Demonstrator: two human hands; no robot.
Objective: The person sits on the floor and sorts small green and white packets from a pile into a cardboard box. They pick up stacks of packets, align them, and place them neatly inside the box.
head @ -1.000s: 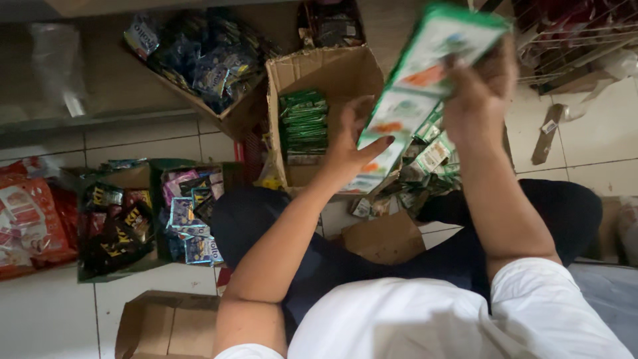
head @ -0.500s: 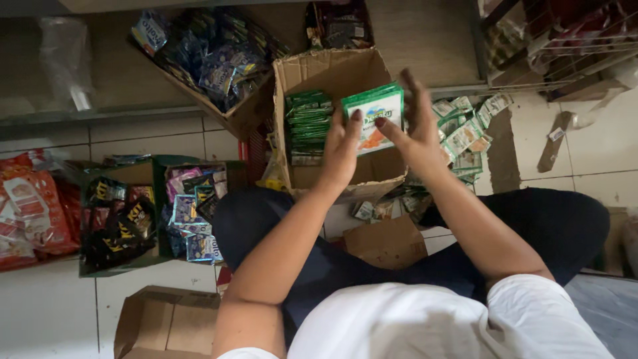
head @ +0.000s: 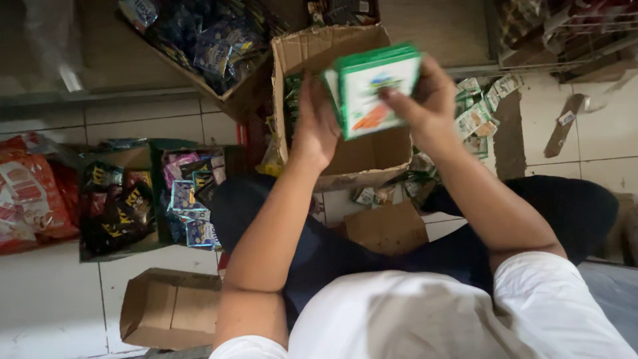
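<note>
Both of my hands hold a stack of green-and-white sachets [head: 372,93] above an open cardboard box [head: 312,46]. My left hand [head: 315,126] presses the stack's left side. My right hand [head: 425,100] grips its right side, thumb across the front. Inside the box, more green sachets [head: 292,100] stand in a row behind my left hand, partly hidden. A loose pile of the same sachets [head: 475,113] lies on the tiled floor to the right of the box.
Boxes of dark and blue snack packets [head: 199,46] sit at the back left. A green box of dark and purple packets [head: 143,199] and red bags [head: 30,199] lie at left. An empty cardboard box [head: 169,309] lies near my knee. A wire rack [head: 565,33] stands back right.
One second ago my right hand held a long strip of sachets high. The strip has been gathered into a compact stack, now held by both hands and lifted a little above the box.
</note>
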